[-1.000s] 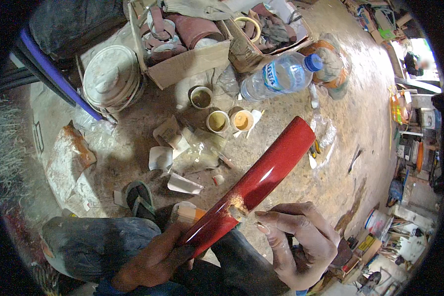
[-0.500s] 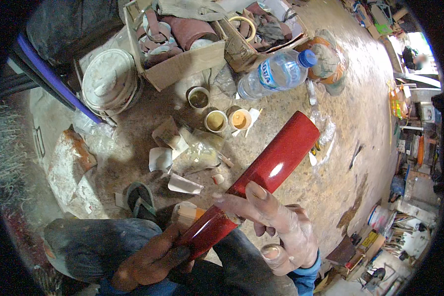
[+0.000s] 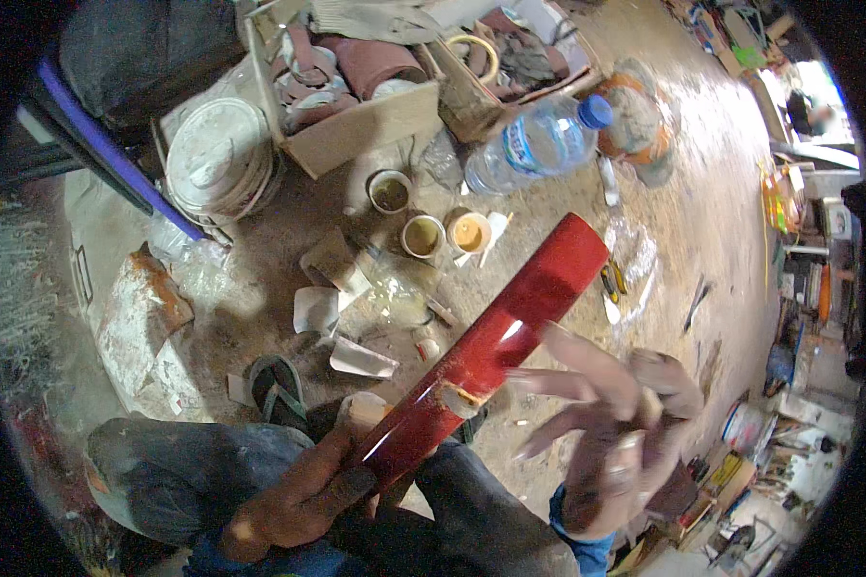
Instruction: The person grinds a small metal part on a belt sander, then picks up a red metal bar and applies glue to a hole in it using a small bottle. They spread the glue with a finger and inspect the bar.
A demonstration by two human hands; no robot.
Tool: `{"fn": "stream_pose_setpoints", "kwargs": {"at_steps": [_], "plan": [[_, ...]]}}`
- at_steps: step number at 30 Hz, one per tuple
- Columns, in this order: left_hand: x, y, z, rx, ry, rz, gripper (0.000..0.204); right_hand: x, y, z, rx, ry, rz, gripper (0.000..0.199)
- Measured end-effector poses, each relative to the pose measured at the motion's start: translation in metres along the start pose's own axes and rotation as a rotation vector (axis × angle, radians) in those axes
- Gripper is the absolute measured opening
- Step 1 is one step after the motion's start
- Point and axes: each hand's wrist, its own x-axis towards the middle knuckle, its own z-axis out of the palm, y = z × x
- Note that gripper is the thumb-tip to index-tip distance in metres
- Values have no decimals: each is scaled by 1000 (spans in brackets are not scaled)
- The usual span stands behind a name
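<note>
My left hand [image 3: 303, 490] is closed round the lower end of a glossy red tube-like piece [image 3: 539, 288], which slants up to the right over my knees. Partway along it, a rough tan patch [image 3: 460, 397] with a notch breaks the red finish. Just right of that patch is my right hand [image 3: 616, 423], apart from the piece, its fingers spread and smeared by motion. I see nothing held in it. Beyond the piece stand three small cups [image 3: 422, 237], one with light orange stuff inside.
A water bottle [image 3: 534, 144] with a blue cap stands before open cardboard boxes [image 3: 356, 125] of sandpaper rolls. At left are a dirty white lidded bucket [image 3: 219, 159] and a torn powder bag [image 3: 144, 308]. Paper scraps [image 3: 364, 360] and yellow-handled pliers [image 3: 614, 281] lie on the floor.
My right hand has come off the red piece and moved to the right, uncovering the rough patch. My left hand keeps its hold, and the piece has shifted slightly left.
</note>
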Motion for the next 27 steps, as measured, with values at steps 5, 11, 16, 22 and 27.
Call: {"fn": "stream_pose_setpoints", "kwargs": {"at_steps": [5,11,16,22,27], "plan": [[-4,1,-4,153,38,-21,36,1,-11,3,107,-133,151,44],[-1,7,3,106,-14,10,35,2,-6,1,-5,-108,63,38],[-12,13,5,189,-65,-45,37,-5,1,-15,-154,240,0,32],[-28,21,19,43,-71,11,59,-8,10,-42,-208,362,-64,29],[-28,21,20,71,-54,32,56,-9,36,-49,0,504,-56,39]]}}
